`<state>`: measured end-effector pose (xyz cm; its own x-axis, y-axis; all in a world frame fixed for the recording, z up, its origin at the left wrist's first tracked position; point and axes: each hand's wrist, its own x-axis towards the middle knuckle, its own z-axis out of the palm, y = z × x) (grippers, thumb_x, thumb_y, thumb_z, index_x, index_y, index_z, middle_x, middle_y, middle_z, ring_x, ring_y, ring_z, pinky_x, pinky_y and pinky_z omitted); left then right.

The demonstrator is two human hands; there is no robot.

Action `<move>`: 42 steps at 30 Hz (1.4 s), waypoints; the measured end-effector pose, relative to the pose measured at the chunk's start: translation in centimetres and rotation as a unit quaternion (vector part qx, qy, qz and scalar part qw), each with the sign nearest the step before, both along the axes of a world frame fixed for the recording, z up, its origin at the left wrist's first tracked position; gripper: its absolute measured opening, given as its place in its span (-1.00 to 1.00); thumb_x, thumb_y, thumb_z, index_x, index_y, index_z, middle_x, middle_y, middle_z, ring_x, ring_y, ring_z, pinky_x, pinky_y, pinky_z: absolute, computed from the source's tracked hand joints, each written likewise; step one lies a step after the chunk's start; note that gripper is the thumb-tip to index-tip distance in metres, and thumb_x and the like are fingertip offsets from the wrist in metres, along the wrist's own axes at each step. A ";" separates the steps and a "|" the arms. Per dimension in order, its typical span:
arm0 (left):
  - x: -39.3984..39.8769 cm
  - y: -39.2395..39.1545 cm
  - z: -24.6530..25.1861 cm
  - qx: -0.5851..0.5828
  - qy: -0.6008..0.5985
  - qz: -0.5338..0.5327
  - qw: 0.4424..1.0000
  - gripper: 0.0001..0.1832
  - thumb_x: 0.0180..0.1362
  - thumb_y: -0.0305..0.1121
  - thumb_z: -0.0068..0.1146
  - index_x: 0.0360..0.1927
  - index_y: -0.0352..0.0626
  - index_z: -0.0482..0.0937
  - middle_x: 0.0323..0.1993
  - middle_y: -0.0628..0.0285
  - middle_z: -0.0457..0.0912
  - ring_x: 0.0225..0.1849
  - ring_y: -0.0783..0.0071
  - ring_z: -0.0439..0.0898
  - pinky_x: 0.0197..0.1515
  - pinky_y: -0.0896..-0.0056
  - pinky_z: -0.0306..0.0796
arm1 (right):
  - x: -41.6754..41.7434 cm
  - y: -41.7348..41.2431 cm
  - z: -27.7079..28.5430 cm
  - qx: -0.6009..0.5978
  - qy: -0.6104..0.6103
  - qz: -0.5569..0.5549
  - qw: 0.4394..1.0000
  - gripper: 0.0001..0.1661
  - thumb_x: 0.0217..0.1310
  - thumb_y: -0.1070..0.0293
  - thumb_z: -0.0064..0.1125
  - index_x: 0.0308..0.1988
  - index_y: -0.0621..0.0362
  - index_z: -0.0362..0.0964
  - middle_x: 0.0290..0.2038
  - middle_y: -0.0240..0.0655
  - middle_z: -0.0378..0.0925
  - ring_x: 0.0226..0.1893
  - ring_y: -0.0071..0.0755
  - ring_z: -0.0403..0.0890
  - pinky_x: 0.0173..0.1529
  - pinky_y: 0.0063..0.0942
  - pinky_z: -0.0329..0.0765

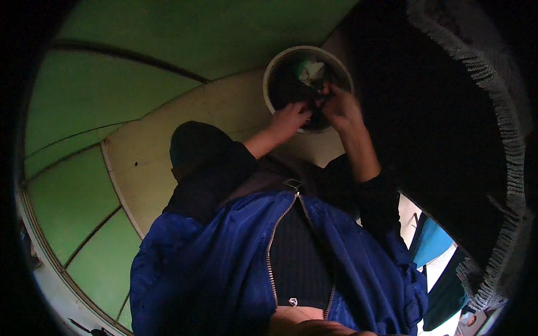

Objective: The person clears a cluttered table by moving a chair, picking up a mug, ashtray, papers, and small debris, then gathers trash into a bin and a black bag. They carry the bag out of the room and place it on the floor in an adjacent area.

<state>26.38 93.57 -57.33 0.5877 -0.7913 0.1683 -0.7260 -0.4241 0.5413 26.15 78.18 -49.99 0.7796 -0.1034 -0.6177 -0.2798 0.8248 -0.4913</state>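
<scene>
A round bin with a pale rim stands on the floor before me, its inside mostly dark. My left hand reaches over the near edge of the bin, fingers bent. At the bin's right side, my right hand has its fingers over the opening, close to the left ones. Just beyond the fingers lies a crumpled white and green piece, maybe a wrapper or bag. Blur and shadow hide whether either hand holds anything.
Green panels with dark seams rise at the left and behind the bin. Pale flooring runs beside my legs. A large dark surface with a fringed grey textile edge fills the right. A blue object shows at the lower right.
</scene>
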 end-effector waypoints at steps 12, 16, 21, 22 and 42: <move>1.3 -3.3 1.4 -0.101 0.181 0.017 0.978 -0.67 -0.04 -0.42 -0.10 -0.13 -0.22 0.33 -0.23 -0.01 0.42 -0.27 0.13 0.43 -0.29 0.25 0.34 | 1.5 -1.8 0.9 0.021 0.031 -0.019 0.999 -0.95 0.03 0.47 -0.12 -0.42 0.18 0.28 -0.53 -0.35 0.35 -0.47 -0.43 0.35 -0.28 -0.42 0.28; 0.9 2.7 1.6 -0.167 0.033 0.090 0.981 -0.66 -0.02 -0.37 -0.05 -0.13 -0.22 0.31 -0.26 0.03 0.41 -0.29 0.24 0.45 -0.33 0.30 0.35 | 1.8 -2.2 5.2 0.026 0.009 -0.024 0.999 -0.91 0.04 0.46 -0.13 -0.37 0.19 0.28 -0.57 -0.37 0.32 -0.49 -0.47 0.33 -0.29 -0.47 0.24; 4.3 3.8 1.6 -0.118 0.232 0.328 0.908 -0.55 -0.04 -0.30 -0.02 -0.05 -0.22 0.24 -0.31 0.04 0.43 -0.33 0.17 0.45 -0.28 0.29 0.35 | 0.5 -1.6 11.0 -0.087 -0.011 -0.022 0.996 -0.83 0.06 0.42 -0.15 -0.29 0.24 0.28 -0.57 -0.40 0.33 -0.47 -0.48 0.35 -0.26 -0.49 0.24; 4.7 4.0 0.9 -0.117 0.239 0.319 0.910 -0.59 -0.03 -0.31 -0.02 -0.08 -0.21 0.26 -0.32 0.05 0.44 -0.35 0.22 0.46 -0.29 0.32 0.35 | 0.1 -2.0 12.1 -0.088 -0.017 -0.035 0.995 -0.81 0.07 0.40 -0.14 -0.28 0.24 0.28 -0.57 -0.41 0.33 -0.46 -0.48 0.35 -0.27 -0.50 0.25; 12.0 5.5 -1.5 -0.031 0.285 0.164 0.944 -0.69 -0.06 -0.34 -0.06 -0.19 -0.19 0.42 -0.25 0.06 0.48 -0.23 0.15 0.46 -0.19 0.30 0.35 | -2.3 -5.5 26.3 -0.304 -0.070 -0.054 0.949 -0.66 0.13 0.42 -0.20 -0.10 0.40 0.20 -0.50 -0.41 0.30 -0.52 -0.62 0.26 -0.45 -0.72 0.27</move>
